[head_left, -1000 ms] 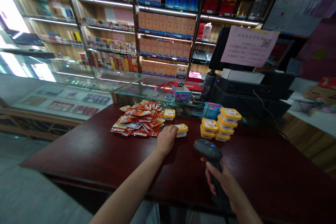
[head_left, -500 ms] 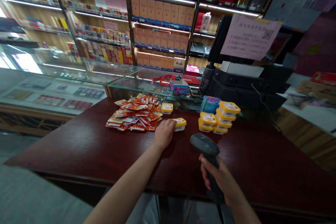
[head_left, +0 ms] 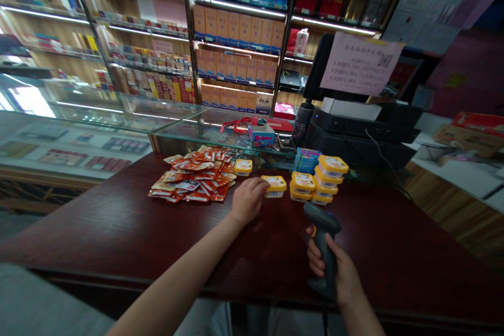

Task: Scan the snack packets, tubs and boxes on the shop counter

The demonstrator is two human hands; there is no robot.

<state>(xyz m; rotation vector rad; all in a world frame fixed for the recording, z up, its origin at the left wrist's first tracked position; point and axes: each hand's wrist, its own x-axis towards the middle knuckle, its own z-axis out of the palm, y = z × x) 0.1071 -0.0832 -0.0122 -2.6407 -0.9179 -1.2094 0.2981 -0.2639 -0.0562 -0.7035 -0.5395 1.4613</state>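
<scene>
My left hand (head_left: pixel 249 199) reaches forward over the dark wooden counter, its fingers bent at the left end of a small yellow-lidded plastic tub (head_left: pixel 275 187). The fingertips cover the lid's left corner, and the thumb side is partly hidden. In my right hand (head_left: pixel 334 268) is a dark grey barcode scanner (head_left: pixel 323 218), gripped by its handle with the head up and its cable running down. Another yellow-lidded tub (head_left: pixel 243 167) sits behind the left hand, beside a heap of orange snack packets (head_left: pixel 192 178). Right of the held tub stand stacked yellow-lidded tubs (head_left: pixel 331 170).
Blue patterned packs (head_left: pixel 307 159) stand behind the stacked tubs. A glass display case (head_left: pixel 177 134) borders the counter's back, with a colourful small box (head_left: pixel 261 135) on top. At the right rear are a monitor with a pink notice (head_left: pixel 360 65) and a black printer-like machine (head_left: pixel 346 123).
The tub at my left hand has shifted right, closer to the stacked tubs, and the hand moved with it. The scanner has moved right and tilted more upright. The view has turned slightly.
</scene>
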